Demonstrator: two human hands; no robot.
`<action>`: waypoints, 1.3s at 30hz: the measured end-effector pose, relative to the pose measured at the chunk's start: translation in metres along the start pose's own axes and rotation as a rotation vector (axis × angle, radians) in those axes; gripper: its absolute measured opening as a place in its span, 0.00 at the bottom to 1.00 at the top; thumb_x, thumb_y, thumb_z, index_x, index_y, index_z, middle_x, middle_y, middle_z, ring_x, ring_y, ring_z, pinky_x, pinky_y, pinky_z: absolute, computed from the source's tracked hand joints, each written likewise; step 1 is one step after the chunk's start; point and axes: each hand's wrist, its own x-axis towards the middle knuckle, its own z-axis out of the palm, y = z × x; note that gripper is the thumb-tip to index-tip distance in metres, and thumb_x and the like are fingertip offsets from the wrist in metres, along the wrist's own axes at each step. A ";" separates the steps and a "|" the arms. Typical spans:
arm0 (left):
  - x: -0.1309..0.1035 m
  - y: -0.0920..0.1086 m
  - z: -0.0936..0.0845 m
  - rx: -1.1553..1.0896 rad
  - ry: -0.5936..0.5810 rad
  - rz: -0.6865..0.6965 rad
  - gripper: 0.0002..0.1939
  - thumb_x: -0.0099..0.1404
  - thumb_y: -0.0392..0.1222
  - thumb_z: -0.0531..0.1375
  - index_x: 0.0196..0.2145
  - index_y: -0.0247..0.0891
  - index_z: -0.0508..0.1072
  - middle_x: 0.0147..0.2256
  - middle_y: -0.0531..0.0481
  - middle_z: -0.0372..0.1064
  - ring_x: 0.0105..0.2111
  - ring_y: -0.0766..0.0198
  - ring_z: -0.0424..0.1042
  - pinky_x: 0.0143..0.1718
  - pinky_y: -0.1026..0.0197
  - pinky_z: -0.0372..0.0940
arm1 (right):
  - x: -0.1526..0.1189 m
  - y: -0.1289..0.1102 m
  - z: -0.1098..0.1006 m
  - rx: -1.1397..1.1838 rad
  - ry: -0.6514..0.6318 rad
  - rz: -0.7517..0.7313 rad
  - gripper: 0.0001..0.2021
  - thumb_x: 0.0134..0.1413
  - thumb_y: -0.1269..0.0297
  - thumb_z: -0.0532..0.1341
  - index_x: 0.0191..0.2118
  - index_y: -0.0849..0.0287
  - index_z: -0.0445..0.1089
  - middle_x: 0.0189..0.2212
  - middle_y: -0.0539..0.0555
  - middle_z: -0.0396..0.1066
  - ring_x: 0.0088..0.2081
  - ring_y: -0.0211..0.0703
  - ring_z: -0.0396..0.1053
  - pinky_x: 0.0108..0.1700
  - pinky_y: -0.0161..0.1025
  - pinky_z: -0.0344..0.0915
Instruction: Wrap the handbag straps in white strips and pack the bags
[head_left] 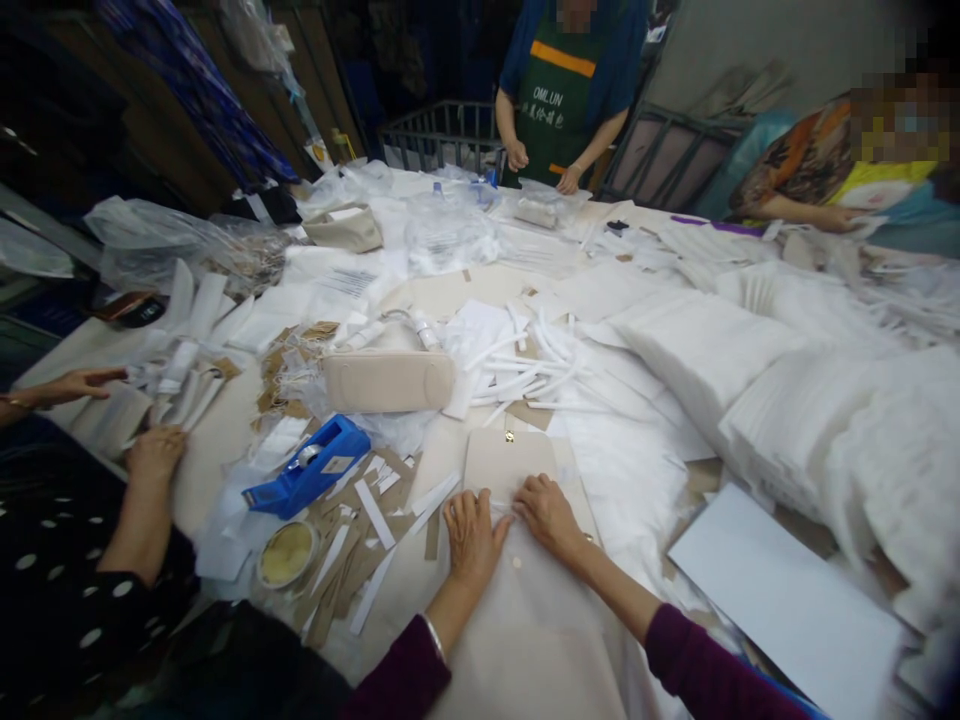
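While both hands (474,540) touch a beige bag (504,460), grip unclear, white material (634,470) crowds its right edge.

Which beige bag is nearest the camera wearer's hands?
The flat bag with the small gold-toned clasp: the left hand and right hand both touch it. The beige bag beyond the blue tape dispenser sits farther off, untouched.

The beige flap (499,462) looks smooth and matt, its clasp (510,436) shiny metal, the tape dispenser (309,475) glossy plastic.
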 end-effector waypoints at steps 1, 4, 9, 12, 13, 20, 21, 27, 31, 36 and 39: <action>-0.001 0.000 0.000 0.017 -0.004 -0.007 0.18 0.64 0.52 0.55 0.45 0.37 0.67 0.39 0.43 0.64 0.43 0.49 0.62 0.49 0.43 0.59 | -0.002 -0.001 0.001 -0.002 -0.003 -0.010 0.10 0.61 0.62 0.56 0.32 0.58 0.72 0.35 0.55 0.67 0.41 0.46 0.59 0.44 0.41 0.56; -0.001 0.000 0.000 0.043 0.019 -0.006 0.17 0.63 0.51 0.56 0.42 0.35 0.68 0.44 0.40 0.64 0.47 0.47 0.61 0.51 0.42 0.58 | -0.006 0.000 0.003 0.020 -0.006 -0.037 0.08 0.60 0.61 0.57 0.35 0.56 0.72 0.35 0.55 0.67 0.41 0.46 0.60 0.44 0.41 0.57; 0.001 -0.002 0.003 -0.002 -0.009 0.028 0.14 0.66 0.48 0.53 0.42 0.35 0.69 0.40 0.43 0.66 0.44 0.52 0.64 0.52 0.44 0.59 | -0.008 0.003 0.006 0.096 0.035 -0.039 0.05 0.60 0.69 0.56 0.35 0.58 0.68 0.34 0.54 0.66 0.40 0.45 0.61 0.42 0.40 0.59; 0.003 -0.004 0.004 -0.010 -0.022 0.039 0.13 0.68 0.44 0.50 0.47 0.41 0.68 0.38 0.47 0.66 0.42 0.55 0.65 0.49 0.45 0.61 | -0.007 0.008 0.011 0.149 0.057 -0.038 0.04 0.59 0.71 0.56 0.33 0.58 0.66 0.33 0.53 0.66 0.40 0.45 0.61 0.41 0.39 0.60; 0.003 -0.004 0.005 -0.005 -0.018 0.045 0.13 0.68 0.43 0.50 0.48 0.43 0.67 0.38 0.48 0.67 0.42 0.55 0.65 0.49 0.45 0.62 | -0.007 0.009 0.013 0.155 0.059 -0.041 0.04 0.59 0.71 0.55 0.33 0.57 0.66 0.34 0.53 0.65 0.40 0.44 0.61 0.41 0.39 0.60; -0.004 -0.007 0.022 0.030 0.098 0.111 0.19 0.65 0.33 0.52 0.52 0.45 0.67 0.55 0.45 0.62 0.57 0.50 0.58 0.59 0.39 0.53 | -0.006 0.017 0.026 0.149 0.096 -0.048 0.03 0.56 0.72 0.57 0.33 0.58 0.63 0.34 0.54 0.64 0.39 0.46 0.60 0.42 0.42 0.58; -0.005 -0.008 0.024 -0.002 0.096 0.153 0.19 0.65 0.31 0.51 0.52 0.44 0.67 0.55 0.46 0.63 0.57 0.52 0.58 0.60 0.41 0.53 | -0.006 0.018 0.028 0.171 0.102 -0.049 0.03 0.56 0.72 0.57 0.32 0.58 0.62 0.33 0.54 0.64 0.39 0.46 0.60 0.42 0.42 0.59; -0.003 -0.011 0.011 -0.234 -0.123 0.301 0.18 0.65 0.45 0.56 0.53 0.47 0.67 0.47 0.48 0.67 0.48 0.56 0.64 0.52 0.48 0.61 | 0.003 0.023 0.017 0.316 0.033 -0.028 0.07 0.51 0.77 0.56 0.32 0.57 0.62 0.34 0.53 0.63 0.38 0.44 0.61 0.42 0.40 0.62; -0.001 -0.009 0.001 -0.259 -0.160 0.289 0.23 0.62 0.52 0.58 0.55 0.51 0.65 0.47 0.47 0.65 0.48 0.55 0.63 0.52 0.47 0.60 | 0.046 0.027 -0.004 0.154 0.084 -0.006 0.21 0.44 0.81 0.56 0.46 0.58 0.63 0.45 0.58 0.63 0.48 0.47 0.59 0.50 0.43 0.60; -0.002 -0.009 0.001 -0.232 -0.168 0.289 0.23 0.62 0.52 0.58 0.55 0.53 0.65 0.47 0.48 0.65 0.49 0.55 0.62 0.53 0.49 0.58 | 0.117 0.029 -0.024 -0.154 -0.052 0.301 0.18 0.51 0.69 0.60 0.50 0.64 0.65 0.50 0.68 0.64 0.53 0.58 0.58 0.52 0.52 0.55; -0.002 -0.008 0.001 -0.226 -0.180 0.293 0.23 0.62 0.51 0.59 0.55 0.52 0.65 0.46 0.48 0.65 0.49 0.55 0.62 0.53 0.49 0.58 | 0.141 0.030 -0.039 -0.137 -0.113 0.344 0.17 0.48 0.61 0.65 0.43 0.65 0.71 0.46 0.67 0.68 0.50 0.59 0.62 0.51 0.51 0.57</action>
